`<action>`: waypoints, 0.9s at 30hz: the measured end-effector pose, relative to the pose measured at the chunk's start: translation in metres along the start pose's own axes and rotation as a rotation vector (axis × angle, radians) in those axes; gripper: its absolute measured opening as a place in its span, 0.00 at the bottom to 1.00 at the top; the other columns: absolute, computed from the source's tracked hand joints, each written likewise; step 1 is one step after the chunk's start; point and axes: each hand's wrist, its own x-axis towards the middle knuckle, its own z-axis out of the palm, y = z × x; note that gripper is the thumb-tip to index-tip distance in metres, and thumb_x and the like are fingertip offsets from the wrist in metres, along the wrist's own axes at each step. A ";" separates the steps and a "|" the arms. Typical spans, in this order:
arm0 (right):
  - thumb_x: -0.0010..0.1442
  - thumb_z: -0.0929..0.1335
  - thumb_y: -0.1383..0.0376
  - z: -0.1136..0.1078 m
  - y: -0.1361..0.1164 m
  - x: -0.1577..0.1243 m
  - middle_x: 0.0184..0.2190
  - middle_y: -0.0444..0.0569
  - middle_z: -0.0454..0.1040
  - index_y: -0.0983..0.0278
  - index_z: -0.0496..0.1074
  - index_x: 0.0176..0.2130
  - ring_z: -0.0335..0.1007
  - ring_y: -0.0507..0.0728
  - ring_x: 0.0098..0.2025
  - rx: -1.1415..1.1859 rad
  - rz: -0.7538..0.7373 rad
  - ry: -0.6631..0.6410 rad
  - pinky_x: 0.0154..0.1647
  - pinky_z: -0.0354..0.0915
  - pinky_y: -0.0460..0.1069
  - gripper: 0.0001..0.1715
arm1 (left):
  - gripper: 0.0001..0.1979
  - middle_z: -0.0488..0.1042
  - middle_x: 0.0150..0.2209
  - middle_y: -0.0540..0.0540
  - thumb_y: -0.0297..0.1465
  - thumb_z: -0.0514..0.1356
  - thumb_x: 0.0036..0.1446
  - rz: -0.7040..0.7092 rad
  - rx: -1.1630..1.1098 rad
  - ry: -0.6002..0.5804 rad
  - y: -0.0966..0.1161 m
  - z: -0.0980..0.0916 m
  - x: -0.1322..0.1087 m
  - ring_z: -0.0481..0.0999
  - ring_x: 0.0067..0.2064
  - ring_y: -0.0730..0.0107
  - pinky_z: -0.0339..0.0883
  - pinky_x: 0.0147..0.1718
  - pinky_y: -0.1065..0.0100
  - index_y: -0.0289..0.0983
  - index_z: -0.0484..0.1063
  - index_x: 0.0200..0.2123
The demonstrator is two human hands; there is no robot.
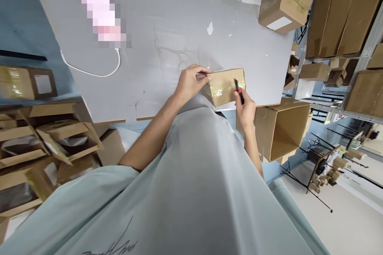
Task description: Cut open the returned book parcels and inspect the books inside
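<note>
A small taped cardboard box (226, 85) lies at the near edge of a grey table (167, 48). My left hand (190, 81) grips the box's left end, fingers curled over its top edge. My right hand (245, 108) is closed on a red-and-black cutter (238, 90), whose tip rests on the box's shiny taped top. My pale shirt hides the table edge below the box.
A sealed box with a white label (283, 4) sits at the table's far right. A white cable (89, 72) curls at the left. An open carton (281, 127) stands under the right edge, opened boxes (44, 143) pile at left, and shelves of boxes (344, 28) at right.
</note>
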 end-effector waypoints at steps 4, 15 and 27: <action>0.83 0.61 0.46 0.012 -0.036 -0.016 0.57 0.53 0.88 0.50 0.73 0.76 0.87 0.70 0.57 0.034 -0.029 -0.148 0.56 0.78 0.59 0.32 | 0.10 0.83 0.51 0.44 0.33 0.71 0.66 0.030 -0.014 -0.018 -0.003 -0.003 -0.002 0.87 0.54 0.57 0.84 0.62 0.50 0.40 0.86 0.49; 0.85 0.58 0.47 0.026 -0.062 -0.015 0.61 0.54 0.86 0.51 0.66 0.80 0.85 0.72 0.60 -0.150 -0.036 -0.191 0.60 0.77 0.61 0.34 | 0.10 0.81 0.51 0.45 0.33 0.71 0.66 0.035 -0.076 0.009 -0.019 0.004 -0.002 0.85 0.57 0.55 0.83 0.65 0.47 0.41 0.85 0.50; 0.86 0.51 0.49 0.034 -0.081 -0.012 0.52 0.59 0.87 0.55 0.64 0.80 0.85 0.73 0.55 -0.277 0.021 -0.202 0.60 0.77 0.65 0.36 | 0.09 0.81 0.50 0.46 0.33 0.71 0.66 0.042 -0.079 0.027 -0.025 0.016 0.004 0.85 0.55 0.56 0.83 0.64 0.50 0.41 0.84 0.49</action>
